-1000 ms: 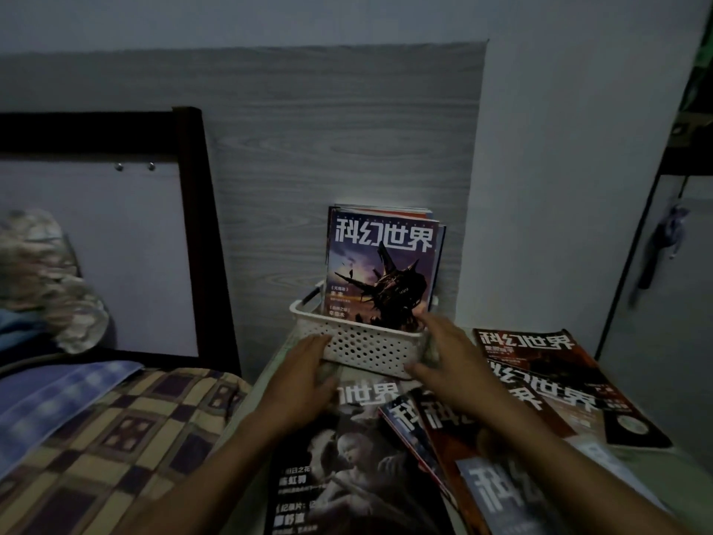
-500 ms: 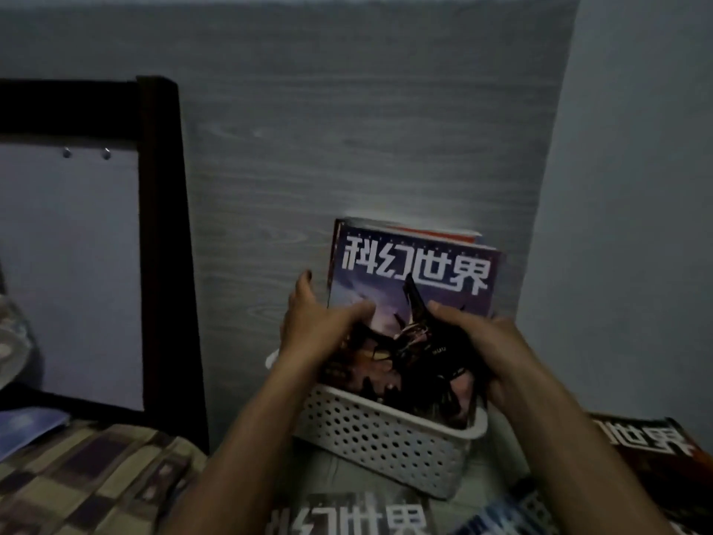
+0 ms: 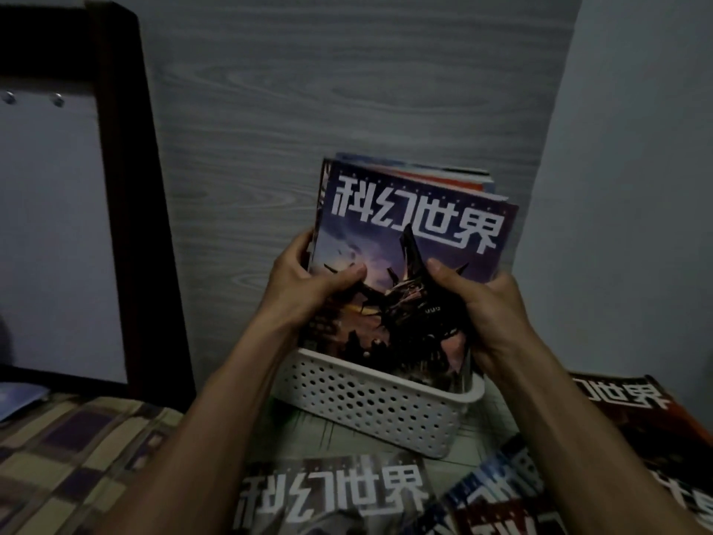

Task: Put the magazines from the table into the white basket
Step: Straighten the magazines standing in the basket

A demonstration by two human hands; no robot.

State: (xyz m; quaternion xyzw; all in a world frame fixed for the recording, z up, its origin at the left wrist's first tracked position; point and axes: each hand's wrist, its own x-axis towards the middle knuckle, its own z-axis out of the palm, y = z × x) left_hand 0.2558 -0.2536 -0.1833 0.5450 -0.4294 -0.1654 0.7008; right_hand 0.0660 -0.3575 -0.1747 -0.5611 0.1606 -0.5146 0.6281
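Both hands hold the same stack of magazines (image 3: 409, 264), which stands upright in the white basket (image 3: 370, 411). The left hand (image 3: 304, 287) has its grip on the stack's left edge: the thumb lies across the front cover and the fingers curl round behind the spines. The right hand (image 3: 486, 307) mirrors it on the right side, thumb pressed on the cover's dark spaceship art, fingers wrapped round the back edge. Each grip is narrow, pinching the thickness of the stack.

The front magazine shows a purple-toned cover with large white characters across the top. Behind it, the top edges of further issues fan out slightly, one with an orange band. The stack's lower part sits inside the basket and it tilts a little toward the wall.

The basket is perforated plastic and stands on the surface (image 3: 328, 438) close to a grey wood-grain wall panel (image 3: 308, 90). In front of it, flat on the surface, lie more magazines: one with white title characters (image 3: 332, 496) near the bottom edge, a blue-and-red one (image 3: 497, 500) beside it, and a dark red one (image 3: 632, 415) at the right, partly hidden by the right forearm.

At the left are a checked bedcover (image 3: 77, 457) and a dark bed frame (image 3: 123, 148).
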